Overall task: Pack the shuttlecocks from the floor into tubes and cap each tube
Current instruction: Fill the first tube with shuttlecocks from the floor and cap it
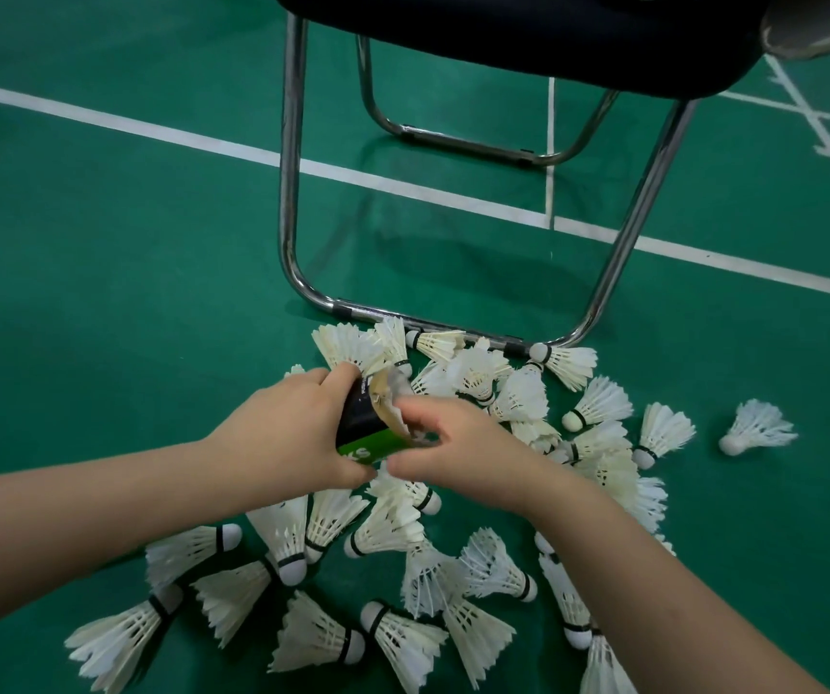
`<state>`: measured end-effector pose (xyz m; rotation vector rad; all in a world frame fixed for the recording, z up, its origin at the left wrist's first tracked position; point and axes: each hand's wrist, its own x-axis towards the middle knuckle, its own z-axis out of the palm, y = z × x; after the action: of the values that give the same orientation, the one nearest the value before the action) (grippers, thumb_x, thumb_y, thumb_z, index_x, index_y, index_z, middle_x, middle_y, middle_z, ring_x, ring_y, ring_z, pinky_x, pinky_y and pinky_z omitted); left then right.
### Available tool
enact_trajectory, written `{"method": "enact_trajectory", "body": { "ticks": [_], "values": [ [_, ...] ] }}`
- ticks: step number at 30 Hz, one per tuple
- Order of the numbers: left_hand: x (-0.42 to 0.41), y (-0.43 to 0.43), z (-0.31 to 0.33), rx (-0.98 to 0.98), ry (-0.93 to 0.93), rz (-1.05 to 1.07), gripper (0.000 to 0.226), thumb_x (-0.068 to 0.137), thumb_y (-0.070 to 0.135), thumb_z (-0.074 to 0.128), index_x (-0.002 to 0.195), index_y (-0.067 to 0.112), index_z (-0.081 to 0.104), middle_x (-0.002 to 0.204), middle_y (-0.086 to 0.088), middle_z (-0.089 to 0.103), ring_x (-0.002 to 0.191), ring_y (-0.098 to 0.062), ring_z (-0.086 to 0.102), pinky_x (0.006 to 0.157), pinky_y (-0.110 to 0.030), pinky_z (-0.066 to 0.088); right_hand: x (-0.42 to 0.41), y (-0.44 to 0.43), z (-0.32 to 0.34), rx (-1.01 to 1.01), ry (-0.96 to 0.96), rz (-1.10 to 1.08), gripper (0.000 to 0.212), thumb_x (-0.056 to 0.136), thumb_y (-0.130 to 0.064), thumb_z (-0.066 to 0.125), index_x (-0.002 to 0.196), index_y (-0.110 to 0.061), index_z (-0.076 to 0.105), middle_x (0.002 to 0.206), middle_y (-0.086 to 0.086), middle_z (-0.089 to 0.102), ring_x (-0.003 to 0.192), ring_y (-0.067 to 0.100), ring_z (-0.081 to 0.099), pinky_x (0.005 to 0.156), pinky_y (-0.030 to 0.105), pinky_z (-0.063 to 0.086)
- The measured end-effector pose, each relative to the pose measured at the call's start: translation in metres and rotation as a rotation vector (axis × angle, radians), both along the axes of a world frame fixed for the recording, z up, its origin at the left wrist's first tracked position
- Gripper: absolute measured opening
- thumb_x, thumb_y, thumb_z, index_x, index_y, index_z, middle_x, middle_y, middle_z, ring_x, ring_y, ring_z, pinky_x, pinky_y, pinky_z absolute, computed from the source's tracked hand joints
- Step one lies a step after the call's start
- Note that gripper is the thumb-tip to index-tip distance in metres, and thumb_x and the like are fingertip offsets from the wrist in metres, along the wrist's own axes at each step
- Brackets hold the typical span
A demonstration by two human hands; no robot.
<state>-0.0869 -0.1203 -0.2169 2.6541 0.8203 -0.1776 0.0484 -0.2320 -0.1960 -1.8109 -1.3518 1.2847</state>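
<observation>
Over floor [102, 252] pile [520, 398]: tube [365, 435] gripped by left hand [293, 433]; right hand [458, 448] pinches shuttlecock [397, 385] at mouth. Feather-light, probably crushable; best held by cork.

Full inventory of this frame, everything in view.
shuttlecocks: thirty-odd, white, strewn on the floor around the hands and by the chair's near leg
tube: one, black and green, uncapped, in left hand
chair: one, dark seat, chrome frame, top centre
floor: green court, white lines
grey object: one, top right corner, unclear what
left hand: grips tube
right hand: at tube mouth, pinches a shuttlecock going in
</observation>
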Motion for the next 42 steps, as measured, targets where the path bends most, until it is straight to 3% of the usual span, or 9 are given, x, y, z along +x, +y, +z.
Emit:
{"method": "enact_trajectory", "body": {
  "ticks": [10, 12, 15, 18, 23, 31, 35, 37, 42],
  "values": [
    [0.017, -0.01, -0.009, 0.087, 0.074, -0.156, 0.066, 0.064, 0.061, 0.062, 0.115, 0.028, 0.036, 0.091, 0.011, 0.042, 0.084, -0.011, 0.045, 0.072, -0.027, 0.041, 0.008, 0.002, -0.011, -0.305, 0.127, 0.187, 0.014, 0.084, -0.017, 0.064, 0.096, -0.017, 0.056, 0.093, 0.005, 0.057, 0.084, 0.017, 0.052, 0.079, 0.036, 0.049],
    [0.024, -0.007, -0.01, 0.116, 0.044, -0.142, 0.061, 0.066, 0.062, 0.06, 0.111, 0.028, 0.037, 0.091, 0.01, 0.045, 0.083, -0.012, 0.045, 0.071, -0.028, 0.041, 0.016, 0.001, -0.014, -0.17, 0.349, 0.014, 0.009, 0.082, -0.019, 0.061, 0.09, -0.018, 0.057, 0.088, 0.0, 0.058, 0.08, 0.011, 0.055, 0.075, 0.022, 0.048],
    [0.038, -0.002, -0.008, 0.127, 0.02, -0.106, 0.06, 0.065, 0.062, 0.062, 0.107, 0.027, 0.038, 0.093, 0.008, 0.05, 0.083, -0.014, 0.05, 0.073, -0.032, 0.049, 0.044, -0.001, -0.024, 0.075, 0.613, -0.511, 0.014, 0.084, -0.019, 0.054, 0.087, -0.007, 0.061, 0.087, 0.004, 0.063, 0.083, 0.016, 0.061, 0.08, 0.029, 0.05],
    [0.048, -0.003, -0.01, 0.113, 0.048, -0.101, 0.062, 0.067, 0.06, 0.063, 0.112, 0.027, 0.037, 0.095, 0.007, 0.05, 0.084, -0.014, 0.049, 0.073, -0.031, 0.049, 0.079, -0.009, -0.05, -0.011, 0.234, -0.868, 0.013, 0.089, -0.019, 0.053, 0.092, -0.013, 0.064, 0.099, 0.004, 0.066, 0.097, 0.021, 0.062, 0.082, 0.032, 0.05],
    [0.055, -0.007, -0.016, 0.09, 0.062, -0.102, 0.068, 0.067, 0.059, 0.064, 0.119, 0.024, 0.037, 0.1, 0.006, 0.052, 0.088, -0.015, 0.051, 0.076, -0.032, 0.051, 0.105, -0.036, -0.109, -0.301, -0.488, -0.656, 0.049, 0.088, -0.036, 0.055, 0.134, -0.025, 0.042, 0.134, -0.005, 0.048, 0.114, 0.02, 0.053, 0.095, 0.038, 0.044],
    [0.057, -0.011, -0.014, 0.1, 0.062, -0.107, 0.067, 0.069, 0.06, 0.063, 0.117, 0.023, 0.036, 0.098, 0.005, 0.049, 0.087, -0.016, 0.049, 0.075, -0.032, 0.05, 0.089, -0.039, -0.131, -0.252, -0.776, -0.524, 0.029, 0.092, -0.037, 0.049, 0.119, -0.028, 0.057, 0.133, -0.01, 0.05, 0.136, 0.014, 0.024, 0.111, 0.038, 0.018],
    [0.054, -0.008, -0.014, 0.088, 0.061, -0.093, 0.067, 0.069, 0.06, 0.064, 0.117, 0.022, 0.036, 0.097, 0.004, 0.049, 0.087, -0.016, 0.049, 0.076, -0.033, 0.05, 0.089, -0.036, -0.126, -0.097, -0.722, -0.678, 0.02, 0.093, -0.036, 0.046, 0.096, -0.029, 0.065, 0.114, -0.009, 0.061, 0.123, 0.014, 0.04, 0.104, 0.035, 0.023],
    [0.053, -0.008, -0.014, 0.085, 0.058, -0.088, 0.066, 0.069, 0.058, 0.064, 0.116, 0.022, 0.037, 0.097, 0.004, 0.05, 0.086, -0.016, 0.049, 0.074, -0.032, 0.05, 0.086, -0.035, -0.118, 0.077, -0.561, -0.845, 0.017, 0.086, -0.036, 0.046, 0.072, -0.033, 0.055, 0.083, -0.009, 0.061, 0.091, 0.016, 0.052, 0.09, 0.037, 0.036],
    [0.051, -0.009, -0.01, 0.086, 0.031, -0.088, 0.066, 0.068, 0.058, 0.065, 0.117, 0.022, 0.038, 0.099, 0.004, 0.051, 0.087, -0.016, 0.05, 0.074, -0.032, 0.05, 0.061, -0.025, -0.094, 0.402, -0.185, -1.092, 0.027, 0.079, -0.035, 0.044, 0.053, -0.032, 0.038, 0.058, -0.01, 0.034, 0.06, 0.015, 0.032, 0.059, 0.033, 0.03]
  ]
}}
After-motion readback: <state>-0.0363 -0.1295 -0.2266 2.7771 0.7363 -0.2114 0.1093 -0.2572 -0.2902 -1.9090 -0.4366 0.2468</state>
